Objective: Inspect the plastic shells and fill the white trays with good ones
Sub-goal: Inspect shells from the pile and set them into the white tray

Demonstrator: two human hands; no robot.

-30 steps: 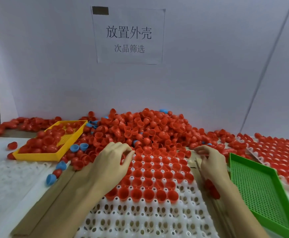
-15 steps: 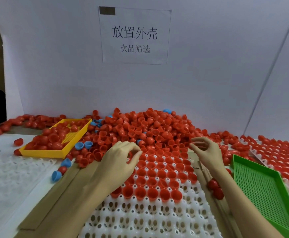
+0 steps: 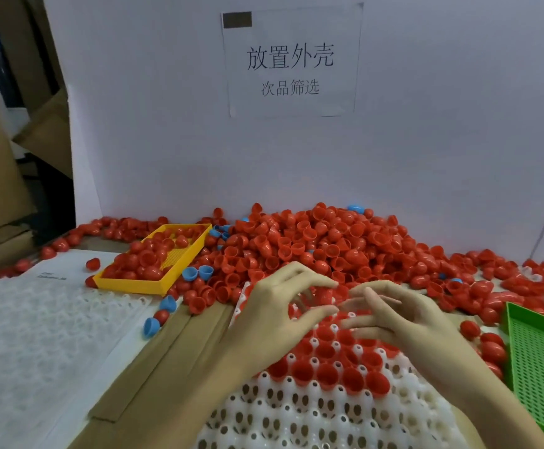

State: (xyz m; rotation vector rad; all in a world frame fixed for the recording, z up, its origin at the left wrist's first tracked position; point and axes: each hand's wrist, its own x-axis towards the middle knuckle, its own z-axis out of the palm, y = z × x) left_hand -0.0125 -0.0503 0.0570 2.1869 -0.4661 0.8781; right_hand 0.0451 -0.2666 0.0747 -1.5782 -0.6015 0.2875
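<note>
Red shell (image 3: 324, 294) pinched in left hand (image 3: 275, 314), just beside spread right hand (image 3: 403, 319), above white tray (image 3: 296, 413).

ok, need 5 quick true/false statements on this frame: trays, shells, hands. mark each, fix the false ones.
1. The yellow tray holds red shells. True.
2. The green tray is packed with red shells. False: its visible mesh floor is bare.
3. Both hands are over the white tray. True: the left hand and right hand meet above its filled rows.
4. Every pocket of that white tray is filled. False: red shells fill the far rows; the near rows are empty.
5. All loose shells are red. False: a few blue shells lie beside the yellow tray.
</note>
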